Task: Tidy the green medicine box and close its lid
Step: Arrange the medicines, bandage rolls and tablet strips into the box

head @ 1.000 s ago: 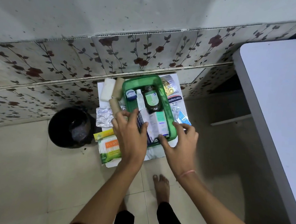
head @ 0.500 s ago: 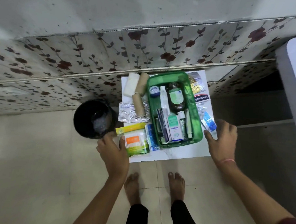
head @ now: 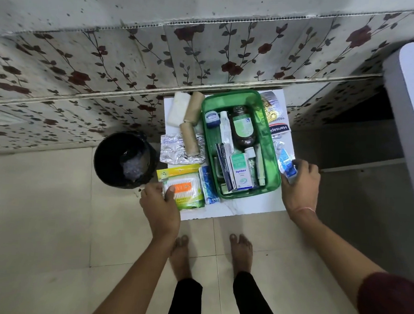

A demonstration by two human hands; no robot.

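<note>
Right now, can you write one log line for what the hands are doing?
left hand: on cotton swab pack | right hand: grasping blue packet | green box: open, no lid seen

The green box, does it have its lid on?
No. The green box is open on top, with the brown bottle and the Optibex carton plainly showing inside it.

Both bare arms reaching fwd and spread wide, left hand (head: 160, 208) palm down w/ thumb out, right hand (head: 300, 185) palm down, fingers curled, thin pink wrist band (head: 304, 209), dark red sleeve (head: 391, 307) on right upper arm
</note>
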